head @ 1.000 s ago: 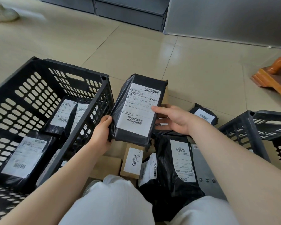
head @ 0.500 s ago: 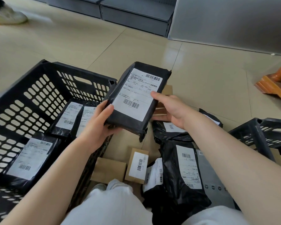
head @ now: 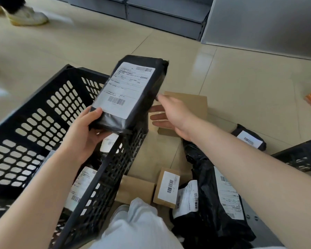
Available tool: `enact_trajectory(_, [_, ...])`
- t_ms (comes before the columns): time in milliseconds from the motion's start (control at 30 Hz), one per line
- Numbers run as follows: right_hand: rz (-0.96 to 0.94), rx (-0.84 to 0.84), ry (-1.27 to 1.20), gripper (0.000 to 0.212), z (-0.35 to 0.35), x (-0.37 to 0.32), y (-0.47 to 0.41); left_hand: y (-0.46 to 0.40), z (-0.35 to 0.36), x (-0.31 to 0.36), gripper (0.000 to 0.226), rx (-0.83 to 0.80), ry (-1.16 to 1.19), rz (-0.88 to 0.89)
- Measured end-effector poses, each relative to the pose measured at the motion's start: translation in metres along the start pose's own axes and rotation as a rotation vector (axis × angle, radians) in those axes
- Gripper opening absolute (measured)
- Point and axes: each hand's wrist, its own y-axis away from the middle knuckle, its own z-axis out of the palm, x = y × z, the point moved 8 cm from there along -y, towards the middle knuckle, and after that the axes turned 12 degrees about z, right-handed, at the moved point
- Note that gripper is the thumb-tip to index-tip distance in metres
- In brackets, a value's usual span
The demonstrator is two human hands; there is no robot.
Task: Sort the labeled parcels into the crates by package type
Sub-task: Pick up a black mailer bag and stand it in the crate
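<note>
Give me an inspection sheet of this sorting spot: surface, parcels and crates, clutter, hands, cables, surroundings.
Surface: glossy beige tiled floor.
Job's things: black poly-bag parcel with white label held above the black perforated plastic crate, which holds bagged parcels; second black crate at right; brown cardboard boxes and black bags lie between them on the floor.
Clutter: nothing seen.
Hands: left hand has its grip on the parcel's near end; right hand open, off the parcel, over a box.
Cables: nothing seen.
Surroundings: grey metal shelving base; another person's shoe.
</note>
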Motion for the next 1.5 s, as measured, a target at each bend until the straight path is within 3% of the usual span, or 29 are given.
enact_trajectory(67, [-0.075, 0.029, 0.186, 0.026, 0.017, 0.0, -0.007, -0.006, -0.022, 0.003, 0.012, 0.062, 0.003, 0.001])
enact_trajectory(133, [-0.15, 0.018, 0.428, 0.039, 0.039, 0.006, -0.013, -0.013, -0.046, 0.005, 0.003, 0.146, 0.022, 0.0])
enact_trajectory(333, [-0.346, -0.044, 0.967, 0.053, 0.076, 0.029, -0.007, -0.033, -0.115, 0.008, 0.001, 0.345, 0.007, 0.021])
enact_trajectory(467, [-0.405, -0.099, 1.153, 0.06, 0.086, 0.035, 0.001, -0.044, -0.15, 0.001, 0.032, 0.494, -0.146, 0.048])
enact_trajectory(667, [-0.434, -0.088, 1.237, 0.062, 0.083, 0.033, 0.0, -0.049, -0.176, -0.028, 0.022, 0.612, -0.292, 0.033])
enact_trajectory(933, [-0.425, -0.097, 1.246, 0.062, 0.082, 0.031, -0.001, -0.068, -0.202, -0.066, 0.043, 0.568, -0.487, -0.072])
enact_trajectory(1100, [-0.427, -0.096, 1.226, 0.062, 0.08, 0.033, -0.003, -0.071, -0.187, -0.082, 0.022, 0.523, -0.593, -0.074])
enact_trajectory(1233, [-0.433, -0.09, 1.206, 0.064, 0.081, 0.035, -0.003, -0.072, -0.183, -0.08, 0.042, 0.489, -0.825, -0.117])
enact_trajectory(1367, [-0.436, -0.079, 1.204, 0.065, 0.081, 0.037, -0.004, -0.083, -0.183, -0.083, 0.055, 0.349, -1.2, -0.185])
enact_trajectory(1500, [-0.437, -0.075, 1.166, 0.065, 0.081, 0.043, -0.004, -0.083, -0.184, -0.087, 0.074, 0.359, -1.268, -0.259])
